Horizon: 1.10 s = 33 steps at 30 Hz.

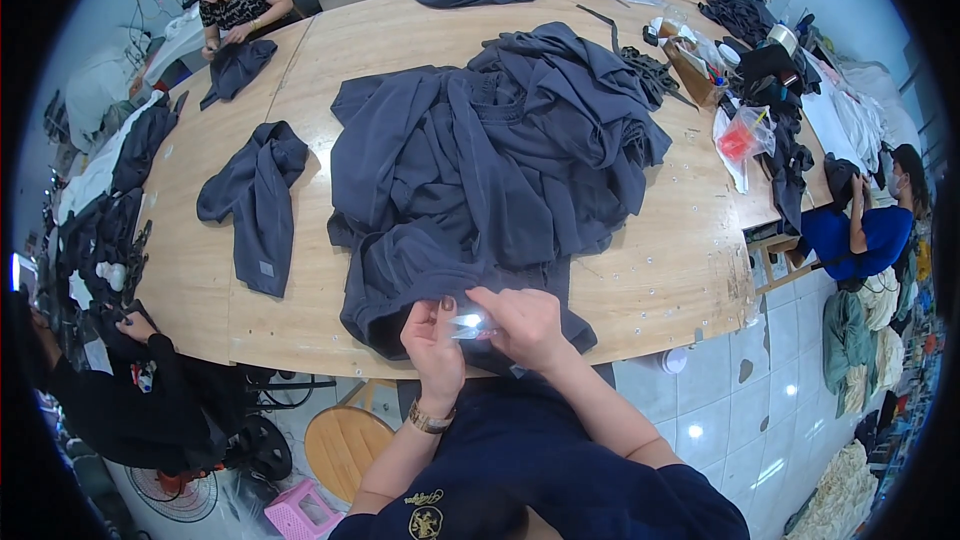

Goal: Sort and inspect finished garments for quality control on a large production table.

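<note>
A heap of dark grey garments (440, 170) lies on the wooden table in front of me, with elastic-looking gathered waistbands showing. At its near edge my left hand (434, 348) is closed, thumb and fingers pinching the cloth of the nearest garment (410, 270). My right hand (527, 327) is wrapped round a small pair of thread snips (468, 325). Their bright metal blades point left, close to my left fingertips. Glare on the blades hides whether they touch a thread. Left of the heap, a separate folded grey garment (262, 205) lies flat.
Around the table (690, 270) several people handle dark cloth. A plastic cup with red drink (740, 138) stands at the right near a cardboard box (695, 73). A wooden stool (345, 450), a pink plastic stool (303, 510) and a fan (175, 490) are below on the left.
</note>
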Tool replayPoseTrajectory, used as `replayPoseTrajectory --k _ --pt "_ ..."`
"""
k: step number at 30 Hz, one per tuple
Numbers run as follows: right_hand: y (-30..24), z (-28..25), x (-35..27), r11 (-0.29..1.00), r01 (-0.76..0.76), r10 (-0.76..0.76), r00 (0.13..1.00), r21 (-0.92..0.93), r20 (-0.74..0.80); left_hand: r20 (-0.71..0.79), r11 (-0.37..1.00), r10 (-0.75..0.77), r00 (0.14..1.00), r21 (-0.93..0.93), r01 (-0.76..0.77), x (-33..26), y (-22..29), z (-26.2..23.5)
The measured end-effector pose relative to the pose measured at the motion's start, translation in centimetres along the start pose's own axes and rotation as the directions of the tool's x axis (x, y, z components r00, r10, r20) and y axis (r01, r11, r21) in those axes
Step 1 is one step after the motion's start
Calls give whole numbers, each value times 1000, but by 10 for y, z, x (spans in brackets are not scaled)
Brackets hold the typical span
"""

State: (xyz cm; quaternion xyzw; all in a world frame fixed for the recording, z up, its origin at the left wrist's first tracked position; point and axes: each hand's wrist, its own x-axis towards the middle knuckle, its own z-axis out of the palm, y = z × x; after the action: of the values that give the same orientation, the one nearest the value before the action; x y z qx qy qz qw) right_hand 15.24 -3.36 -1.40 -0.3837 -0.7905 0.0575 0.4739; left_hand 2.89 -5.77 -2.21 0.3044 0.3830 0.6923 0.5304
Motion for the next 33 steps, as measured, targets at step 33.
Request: replayPoseTrajectory --k 33 --pt "6 6 -8 998 -12 18 996 65 -91 63 991 -50 997 127 41 6 3 -10"
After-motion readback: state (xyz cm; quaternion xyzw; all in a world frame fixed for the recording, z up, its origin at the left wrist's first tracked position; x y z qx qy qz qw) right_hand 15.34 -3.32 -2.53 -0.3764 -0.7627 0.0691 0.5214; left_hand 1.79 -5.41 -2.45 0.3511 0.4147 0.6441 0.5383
